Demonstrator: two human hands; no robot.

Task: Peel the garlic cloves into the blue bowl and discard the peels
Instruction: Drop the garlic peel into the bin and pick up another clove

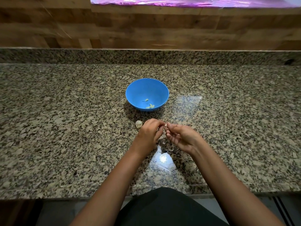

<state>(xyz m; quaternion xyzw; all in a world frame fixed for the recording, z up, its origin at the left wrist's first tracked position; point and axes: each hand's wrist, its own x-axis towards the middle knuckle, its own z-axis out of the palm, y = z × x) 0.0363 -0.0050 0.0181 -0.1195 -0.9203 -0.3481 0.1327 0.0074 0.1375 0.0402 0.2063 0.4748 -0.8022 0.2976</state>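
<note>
Pale garlic clove [165,125] is pinched between curled fingertips of left hand [149,133] and right hand [182,138]; blue bowl [138,91] sits beyond them.

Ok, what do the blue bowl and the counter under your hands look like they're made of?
Blue bowl: probably plastic, judging by its uniform saturated colour, thin rim and soft matte sheen; it could be melamine. Counter: looks like polished granite, speckled black, grey and tan, glossy enough to mirror a light near its front edge. Wall behind: wood-look blocks in a butcher-block pattern; whether solid wood or laminate can't be told.
</note>
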